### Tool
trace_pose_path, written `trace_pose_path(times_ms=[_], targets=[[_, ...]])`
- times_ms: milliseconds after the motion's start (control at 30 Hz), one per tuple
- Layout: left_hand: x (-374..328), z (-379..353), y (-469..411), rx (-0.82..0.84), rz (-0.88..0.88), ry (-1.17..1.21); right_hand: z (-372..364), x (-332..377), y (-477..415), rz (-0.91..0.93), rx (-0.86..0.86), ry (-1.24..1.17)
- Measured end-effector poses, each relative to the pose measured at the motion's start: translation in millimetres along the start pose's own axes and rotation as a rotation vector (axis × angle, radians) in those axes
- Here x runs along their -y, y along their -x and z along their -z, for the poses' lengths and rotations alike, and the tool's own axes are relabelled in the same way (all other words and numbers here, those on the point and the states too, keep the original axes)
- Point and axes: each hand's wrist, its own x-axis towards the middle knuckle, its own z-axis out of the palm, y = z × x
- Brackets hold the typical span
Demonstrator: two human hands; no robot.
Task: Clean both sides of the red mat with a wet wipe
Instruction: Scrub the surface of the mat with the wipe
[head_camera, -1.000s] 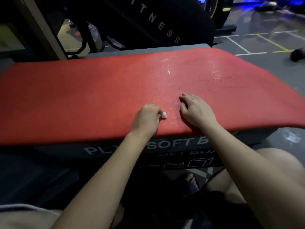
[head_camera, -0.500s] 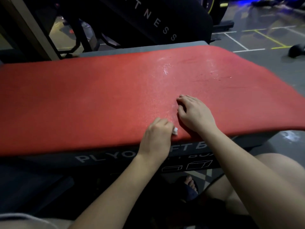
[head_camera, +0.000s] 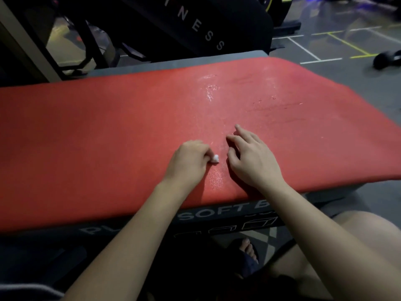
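The red mat (head_camera: 108, 127) lies flat across the grey soft box (head_camera: 217, 213) in front of me. Wet streaks shine near its middle and toward the right, while the left stretch looks dry, so I judge this top side only partly wiped and the underside not yet begun. My left hand (head_camera: 188, 161) pinches the balled-up wet wipe (head_camera: 215, 158) against the mat near its front edge. My right hand (head_camera: 251, 161) rests just beside it, fingers loosely spread.

Red mat (head_camera: 86, 137) bare leftward; black machine (head_camera: 173, 22) behind far edge.
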Motion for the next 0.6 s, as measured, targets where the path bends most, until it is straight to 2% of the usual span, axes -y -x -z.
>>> trace_pose_path(times_ms=[100, 167, 333, 500, 600], targets=[[11, -4, -50, 0.093, 0.021, -0.031, 0, 1, -3, -0.025, 0.097, 0.077], [15, -6, -78, 0.097, 0.054, -0.079, -1, 1, -5, -0.032, 0.134, 0.096], [17, -7, -101, 0.021, 0.137, -0.109, 2, 4, -6, -0.044, 0.127, 0.117], [16, -10, -62, -0.056, 0.047, -0.049, 16, -14, -56, 0.012, 0.027, 0.174], [26, -10, -78, -0.034, 0.025, -0.049, 11, -23, -108, 0.061, 0.003, 0.224]])
